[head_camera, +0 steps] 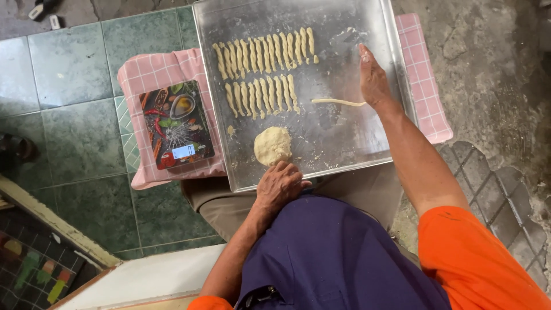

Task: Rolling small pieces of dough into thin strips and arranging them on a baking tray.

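A metal tray (pixel 338 155) lies in front of me. My right hand (pixel 374 80) rests flat on it, palm down, pressing on one end of a thin rolled dough rope (pixel 336 102). My left hand (pixel 279 185) sits curled at the tray's near edge, just below a round lump of dough (pixel 272 145); it holds nothing that I can see. Two rows of several twisted dough sticks (pixel 264 54) lie across the far half of the tray.
A pink checked cloth (pixel 152 72) lies under the tray. On it, left of the tray, sits a flat kitchen scale (pixel 177 123) with a picture of spices. Green floor tiles (pixel 69 69) spread to the left, rough concrete (pixel 493 74) to the right.
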